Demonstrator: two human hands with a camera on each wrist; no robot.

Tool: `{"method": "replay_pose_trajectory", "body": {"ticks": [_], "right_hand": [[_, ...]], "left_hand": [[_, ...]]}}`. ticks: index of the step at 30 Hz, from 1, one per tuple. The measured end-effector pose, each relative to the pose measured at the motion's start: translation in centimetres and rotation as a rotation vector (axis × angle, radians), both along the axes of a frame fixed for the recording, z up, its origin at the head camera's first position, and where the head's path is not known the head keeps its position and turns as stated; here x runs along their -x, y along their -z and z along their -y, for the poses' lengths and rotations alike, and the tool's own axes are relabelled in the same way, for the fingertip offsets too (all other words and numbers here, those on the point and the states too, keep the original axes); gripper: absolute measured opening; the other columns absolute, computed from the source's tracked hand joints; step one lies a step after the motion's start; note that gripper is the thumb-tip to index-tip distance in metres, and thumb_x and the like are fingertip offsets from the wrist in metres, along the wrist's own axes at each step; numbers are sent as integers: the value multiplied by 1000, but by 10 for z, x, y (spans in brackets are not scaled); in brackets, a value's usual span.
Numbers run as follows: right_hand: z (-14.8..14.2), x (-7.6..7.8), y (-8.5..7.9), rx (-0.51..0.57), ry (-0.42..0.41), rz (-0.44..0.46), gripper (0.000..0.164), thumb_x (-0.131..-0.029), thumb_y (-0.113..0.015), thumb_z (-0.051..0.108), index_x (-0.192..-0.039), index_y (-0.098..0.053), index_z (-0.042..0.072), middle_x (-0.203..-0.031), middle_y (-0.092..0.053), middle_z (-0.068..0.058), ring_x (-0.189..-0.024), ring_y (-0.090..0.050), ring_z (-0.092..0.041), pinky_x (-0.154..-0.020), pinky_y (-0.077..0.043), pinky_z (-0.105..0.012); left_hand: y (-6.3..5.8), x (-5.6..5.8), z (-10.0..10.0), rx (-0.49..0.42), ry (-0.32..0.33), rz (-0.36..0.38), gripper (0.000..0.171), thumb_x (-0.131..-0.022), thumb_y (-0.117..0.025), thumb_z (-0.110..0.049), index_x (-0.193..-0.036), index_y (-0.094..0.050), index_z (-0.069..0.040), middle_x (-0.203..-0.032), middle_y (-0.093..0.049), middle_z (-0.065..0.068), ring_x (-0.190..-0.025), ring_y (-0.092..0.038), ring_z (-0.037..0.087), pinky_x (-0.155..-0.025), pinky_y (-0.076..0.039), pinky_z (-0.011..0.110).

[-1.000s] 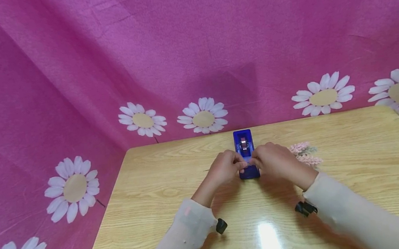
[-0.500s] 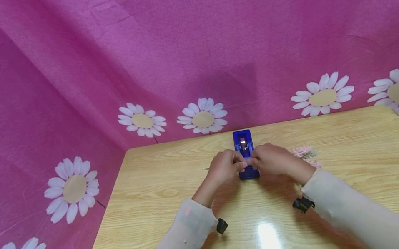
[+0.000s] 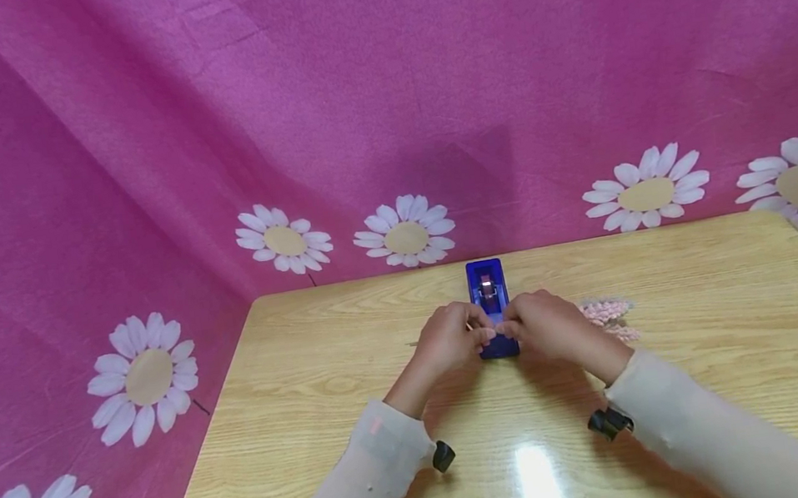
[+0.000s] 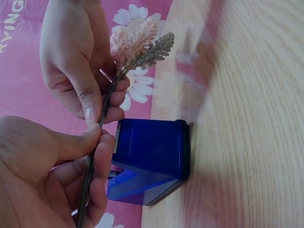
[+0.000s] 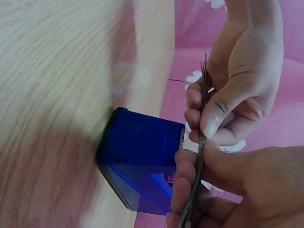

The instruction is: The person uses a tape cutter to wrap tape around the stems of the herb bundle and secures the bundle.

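Both hands hold a small bunch of artificial flowers, its pink and grey-green heads (image 4: 137, 47) on thin dark stems (image 5: 205, 95). My left hand (image 3: 449, 339) pinches the stems towards their bare ends. Closer to the flower heads, my right hand (image 3: 548, 323) pinches them between thumb and fingers. The thumb tips nearly meet, and a small shiny patch shows on the stems between them; whether it is tape I cannot tell. A blue tape dispenser (image 3: 487, 275) stands on the table just beyond the fingers, its near part partly covered by the hands.
The wooden table (image 3: 325, 376) reaches back to a pink cloth (image 3: 350, 104) printed with white daisies. More of this cloth hangs at the left. A bright light reflection (image 3: 539, 483) lies on the near tabletop.
The flower heads have turned and dipped slightly beside the right hand. Both hands shift only a little and keep their grip on the stems. The tape dispenser stays put.
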State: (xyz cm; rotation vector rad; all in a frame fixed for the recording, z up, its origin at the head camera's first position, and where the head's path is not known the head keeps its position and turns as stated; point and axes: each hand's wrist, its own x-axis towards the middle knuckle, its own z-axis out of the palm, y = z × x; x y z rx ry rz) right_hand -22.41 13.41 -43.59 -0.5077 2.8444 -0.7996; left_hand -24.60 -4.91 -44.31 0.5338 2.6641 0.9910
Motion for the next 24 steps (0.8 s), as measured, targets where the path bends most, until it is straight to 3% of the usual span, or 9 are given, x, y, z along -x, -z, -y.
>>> {"method": "replay_pose_trajectory", "body": {"ticks": [9,15,24], "right_hand": [[1,-5,3,-19,36,-71,24,-100,-70,21,-79,-71,10,-64,-54,2,-60,-48,-16,-56,-39,-31],[3,-8,6,-6,44,-129,18,-98,-72,19,-81,-75,12,-69,-61,4,-62,-53,-15,-58,-43,-32],[3,-13,7,27,54,-168,18,-95,-76,19,-78,-74,12,-66,-58,5,-58,-48,-13,-54,-40,-30]], "left_hand": [[1,1,1,-37,31,34,14,-100,-69,-14,-88,-76,-11,-79,-68,-1,-64,-56,10,-55,-43,22],[-1,1,2,-15,51,87,30,-107,-58,-18,-86,-76,-7,-82,-74,9,-59,-46,11,-51,-35,22],[2,-1,-1,30,24,35,38,-106,-61,-28,-72,-70,-12,-75,-71,8,-54,-43,10,-49,-33,23]]}}
